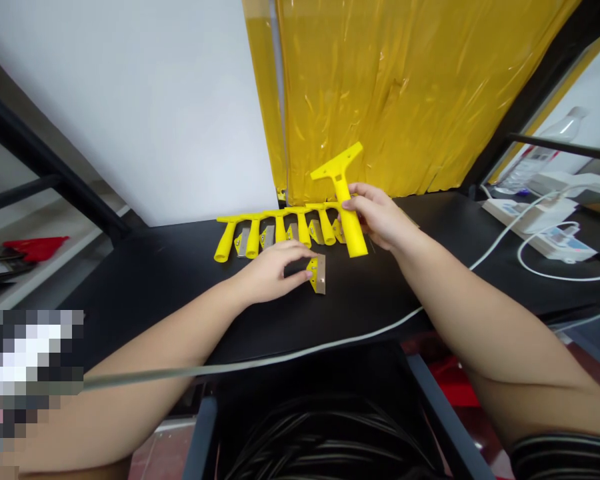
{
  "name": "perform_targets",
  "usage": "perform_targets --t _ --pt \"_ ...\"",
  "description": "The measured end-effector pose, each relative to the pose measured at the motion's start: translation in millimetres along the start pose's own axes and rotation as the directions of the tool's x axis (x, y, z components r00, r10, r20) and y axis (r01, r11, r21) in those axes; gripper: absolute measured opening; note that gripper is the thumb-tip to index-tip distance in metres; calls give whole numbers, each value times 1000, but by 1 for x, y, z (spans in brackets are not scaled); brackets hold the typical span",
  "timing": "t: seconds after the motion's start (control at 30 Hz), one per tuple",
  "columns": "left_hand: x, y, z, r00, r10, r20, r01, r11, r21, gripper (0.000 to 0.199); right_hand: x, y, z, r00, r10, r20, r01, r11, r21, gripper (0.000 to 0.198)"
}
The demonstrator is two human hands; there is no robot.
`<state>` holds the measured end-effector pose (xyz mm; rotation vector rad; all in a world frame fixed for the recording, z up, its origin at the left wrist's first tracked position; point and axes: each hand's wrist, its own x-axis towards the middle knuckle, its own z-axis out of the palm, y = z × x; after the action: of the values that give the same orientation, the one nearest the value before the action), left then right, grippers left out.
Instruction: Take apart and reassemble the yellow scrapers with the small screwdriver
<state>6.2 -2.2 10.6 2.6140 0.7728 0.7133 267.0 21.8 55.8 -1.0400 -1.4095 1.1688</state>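
My right hand (380, 212) is closed around a yellow T-shaped scraper handle (349, 213), raised above the table with its wide head up and tilted. In my left hand (280, 270), thumb and fingers pinch a small scraper blade piece (318, 273), a yellow plate joined to a metal strip, low over the tabletop. Behind both hands stretches a row of similar yellow handles (253, 237), heads toward the wall. Between them lie several more blade pieces (267, 237). The right end of that row is partly hidden by my right hand and the handle in it.
The black table (180, 280) backs onto a white panel (155, 100) and yellow plastic sheeting (380, 100). A white cable (330, 345) crosses near the front edge. At the right are power strips (550, 233) with cords and a clear bottle (545, 150).
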Motion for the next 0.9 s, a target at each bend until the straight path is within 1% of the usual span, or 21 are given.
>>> perform_targets --t 0.07,0.13,0.27,0.37,0.57,0.7,0.8,0.9 --pt "2 1 5 996 48 69 -49 999 6 34 2 1 -1 1000 5 -6 -5 1000 -12 37" --pt "5 1 12 992 62 112 -64 998 16 35 1 2 2 1000 5 6 -5 1000 -17 37" --pt "10 -2 22 984 77 161 -84 996 41 32 -3 0 9 1000 0 17 0 1000 -7 40" --pt "11 -4 23 982 81 169 -91 995 51 30 -4 -1 10 1000 5 11 -5 1000 4 41" --pt "2 -4 16 983 76 165 -89 993 74 28 -3 1 8 1000 11 14 -11 1000 -6 41" --pt "-7 -6 8 978 61 198 -79 994 81 30 -2 3 8 999 14 32 -13 1000 -13 41" --pt "-17 -9 1 978 49 204 -70 992 100 31 -1 6 8 999 11 31 -10 1000 -26 42" --pt "-31 -11 -9 979 21 205 -48 991 126 31 1 10 7 999 -4 42 7 998 -65 37"
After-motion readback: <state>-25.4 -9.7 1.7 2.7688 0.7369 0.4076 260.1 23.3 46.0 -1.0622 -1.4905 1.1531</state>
